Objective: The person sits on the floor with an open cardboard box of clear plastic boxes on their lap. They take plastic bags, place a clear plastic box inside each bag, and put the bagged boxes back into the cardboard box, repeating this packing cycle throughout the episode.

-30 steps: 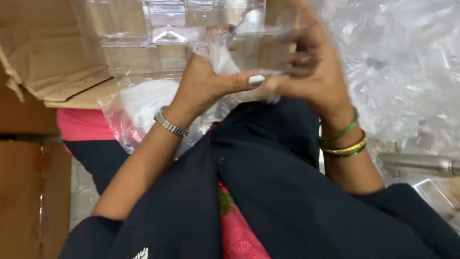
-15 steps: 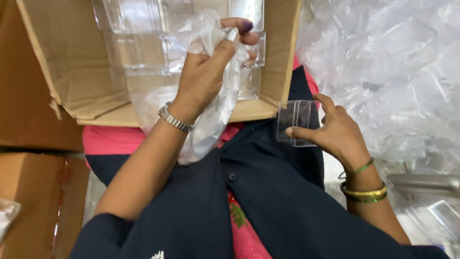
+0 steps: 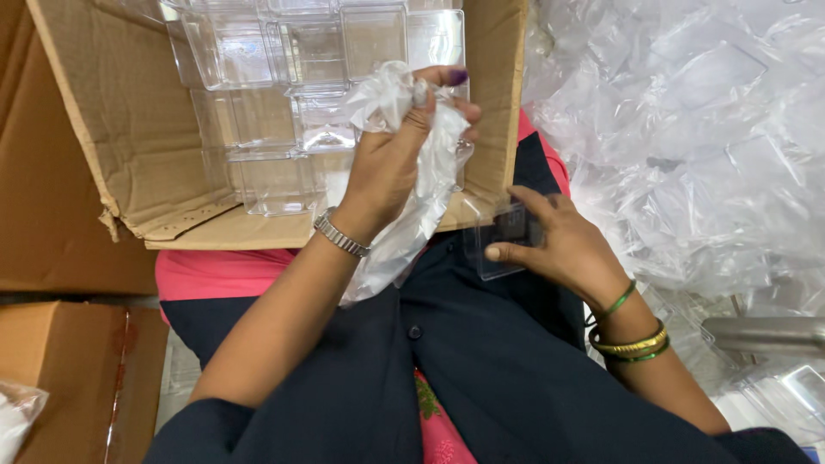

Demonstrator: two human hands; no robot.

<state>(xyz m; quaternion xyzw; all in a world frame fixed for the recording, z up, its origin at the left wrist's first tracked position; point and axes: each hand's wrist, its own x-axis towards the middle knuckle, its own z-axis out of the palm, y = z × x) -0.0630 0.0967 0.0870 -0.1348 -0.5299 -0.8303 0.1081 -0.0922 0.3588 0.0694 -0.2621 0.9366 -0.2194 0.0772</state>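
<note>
My left hand (image 3: 391,159) is raised over the open cardboard box (image 3: 129,146) and grips a crumpled clear plastic bag (image 3: 412,206) that hangs down toward my lap. My right hand (image 3: 563,245) rests low on my dark clothing and holds a small clear plastic box (image 3: 503,245) by its edges. Inside the cardboard box stand several clear plastic boxes (image 3: 284,103) in rows.
A large heap of clear plastic bags with boxes (image 3: 687,129) fills the right side. Another cardboard carton (image 3: 77,378) sits at the lower left, with a bit of plastic wrap (image 3: 17,421) beside it. A metal bar (image 3: 765,335) juts in at the right.
My hands have parted: the left pulled the plastic bag off and lifted it over the cardboard box, while the right lowered the bare clear box toward my lap.
</note>
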